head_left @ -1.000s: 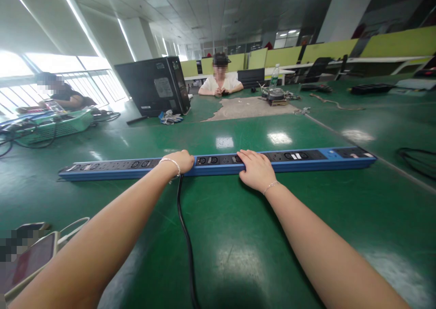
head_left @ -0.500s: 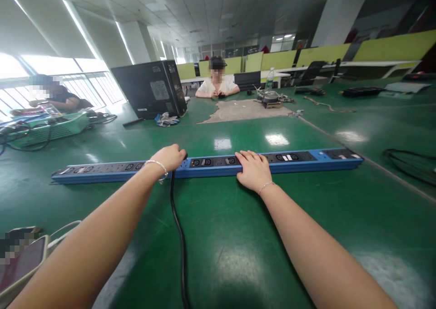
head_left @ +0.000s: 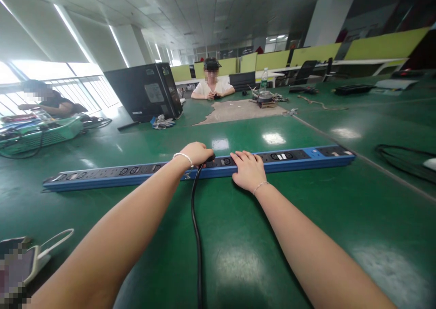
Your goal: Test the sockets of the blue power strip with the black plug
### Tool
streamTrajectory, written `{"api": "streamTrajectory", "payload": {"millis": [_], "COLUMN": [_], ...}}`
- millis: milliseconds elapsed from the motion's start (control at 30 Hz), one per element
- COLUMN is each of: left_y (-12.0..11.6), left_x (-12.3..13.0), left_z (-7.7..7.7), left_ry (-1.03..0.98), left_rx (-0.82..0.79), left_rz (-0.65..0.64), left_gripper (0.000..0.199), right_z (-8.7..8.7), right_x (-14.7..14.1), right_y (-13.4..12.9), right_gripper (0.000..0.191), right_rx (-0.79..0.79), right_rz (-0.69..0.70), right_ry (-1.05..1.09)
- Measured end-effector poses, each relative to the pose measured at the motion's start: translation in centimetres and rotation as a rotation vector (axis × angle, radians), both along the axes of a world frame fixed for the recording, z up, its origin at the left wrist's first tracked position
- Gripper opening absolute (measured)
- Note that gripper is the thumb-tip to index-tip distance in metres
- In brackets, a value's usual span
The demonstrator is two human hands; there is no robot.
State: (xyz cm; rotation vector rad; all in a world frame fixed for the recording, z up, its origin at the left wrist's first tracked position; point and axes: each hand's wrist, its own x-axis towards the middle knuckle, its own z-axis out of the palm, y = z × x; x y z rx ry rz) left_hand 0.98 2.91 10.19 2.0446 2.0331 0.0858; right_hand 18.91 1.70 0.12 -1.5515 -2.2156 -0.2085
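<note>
A long blue power strip (head_left: 291,165) with black sockets lies across the green table in front of me. My left hand (head_left: 196,154) is closed around a black plug (head_left: 211,158) just over the strip's middle. From the plug, a black power cord (head_left: 195,218) runs down toward me over the strip's near edge. Whether the plug touches a socket is hidden by my fingers. My right hand (head_left: 249,169) rests on the strip right of the plug, fingers spread over its top and thumb at the near side.
Phones (head_left: 20,266) with a white cable lie at the lower left. Beyond the strip are a green basket (head_left: 56,132), a black computer case (head_left: 143,91), gloves (head_left: 162,122) and a bottle (head_left: 264,78). A coiled black cable (head_left: 402,161) lies right. Two people sit across the table.
My left hand has moved right along the strip with the plug and cord, closer to my right hand. The right hand stays on the strip. The whole view has shifted slightly.
</note>
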Motion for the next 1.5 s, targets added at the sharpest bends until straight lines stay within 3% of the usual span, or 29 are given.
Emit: {"api": "streamTrajectory", "payload": {"millis": [267,533,1100,1500], "left_y": [1.5,1.7,1.4,1.2], "left_x": [0.9,1.6,2.8,3.3], "left_z": [-0.5,-0.2,0.3,-0.4], "left_ry": [-0.001,0.107,0.161,0.22], "left_rx": [-0.147,-0.159,-0.227,-0.171], "left_rz": [0.007,-0.042,-0.022,-0.041], "left_gripper": [0.036,0.041,0.042,0.043], "right_z": [-0.1,-0.1,-0.2,-0.1], "right_x": [0.0,-0.2,-0.1,-0.1], "right_y": [0.0,-0.1,0.1,0.0], "right_gripper": [0.058,0.057,0.058,0.058], "right_rx": [0.01,0.009,0.012,0.013], "right_rz": [-0.003,-0.006,-0.001,-0.004], "right_ry": [0.021,0.038,0.034,0.029]}}
